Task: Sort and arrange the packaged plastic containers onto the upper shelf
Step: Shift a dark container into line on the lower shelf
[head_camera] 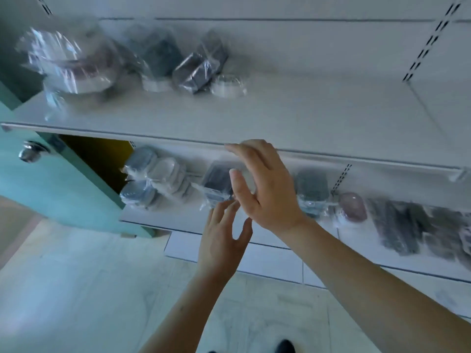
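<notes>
Two hands are reaching toward the lower shelf point(183, 220). I am holding my left hand point(224, 240) loose, fingers spread and grasping nothing, its fingertips point(229, 203) just below a dark pack point(218, 183); whether they touch it I cannot tell. My right hand point(267, 189) is hovering released in front of that pack, fingers relaxed and straight, its tips crossing the upper shelf point(305, 118) edge. At 9 o'clock from the dark pack, a bundle of grey and white lids point(155, 179) is lying in film. At 3 o'clock, past my right wrist, another dark pack point(312, 189) and a pink tub point(353, 207) are sitting, blurred. On the upper shelf, at 11 o'clock from my hands, a large clear pack point(66, 62) and two dark packs point(198, 64) are already resting.
</notes>
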A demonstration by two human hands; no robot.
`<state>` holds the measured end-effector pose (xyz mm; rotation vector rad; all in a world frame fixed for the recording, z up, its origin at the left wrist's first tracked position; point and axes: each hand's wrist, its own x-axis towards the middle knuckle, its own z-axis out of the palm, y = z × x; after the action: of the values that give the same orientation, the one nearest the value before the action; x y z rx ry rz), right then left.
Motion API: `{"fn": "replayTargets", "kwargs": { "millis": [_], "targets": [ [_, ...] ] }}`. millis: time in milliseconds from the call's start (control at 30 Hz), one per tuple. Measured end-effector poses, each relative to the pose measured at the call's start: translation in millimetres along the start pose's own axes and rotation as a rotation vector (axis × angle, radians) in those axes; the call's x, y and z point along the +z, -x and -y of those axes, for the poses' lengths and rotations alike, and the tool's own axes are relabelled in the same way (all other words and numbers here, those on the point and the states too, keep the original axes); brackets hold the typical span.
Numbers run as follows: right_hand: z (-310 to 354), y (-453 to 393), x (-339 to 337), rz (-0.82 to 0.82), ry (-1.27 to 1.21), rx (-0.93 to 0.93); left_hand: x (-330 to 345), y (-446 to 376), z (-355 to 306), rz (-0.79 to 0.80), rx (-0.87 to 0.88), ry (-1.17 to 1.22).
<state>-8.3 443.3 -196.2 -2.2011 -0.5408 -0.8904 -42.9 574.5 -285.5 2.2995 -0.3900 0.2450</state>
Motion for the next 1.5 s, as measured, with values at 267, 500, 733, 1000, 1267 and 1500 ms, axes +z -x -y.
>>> {"fn": "replayTargets", "kwargs": {
  "millis": [267,500,733,1000,1267,1500],
  "targets": [
    [47.0,-103.2,5.1,-0.234,0.157,0.144,-107.3,-42.6,7.1,-0.139,0.145,0.047],
    [38.5,-140.6,18.2,-0.272,0.223,0.349,-139.0,-74.8,37.1,-0.170,0.130,0.054],
    [1.0,-184.3,56.6,-0.084,0.197,0.480,-154.1,-142.9,49.1,-0.265,-0.001,0.031],
    [-54.3,-248.1,93.5,0.188,0.352,0.766,-173.3,-248.0,31.4,-0.269,-0.412,0.354],
    [-66.4,-254.1,96.7,0.176,0.149,0.826,-155.0,-296.4,38.5,-0.406,-0.709,0.880],
    [-57.5,-252.7,75.3,-0.073,-0.210,0.955,-170.7,-286.6,36.8,-0.440,-0.643,1.236]
  ]
}}
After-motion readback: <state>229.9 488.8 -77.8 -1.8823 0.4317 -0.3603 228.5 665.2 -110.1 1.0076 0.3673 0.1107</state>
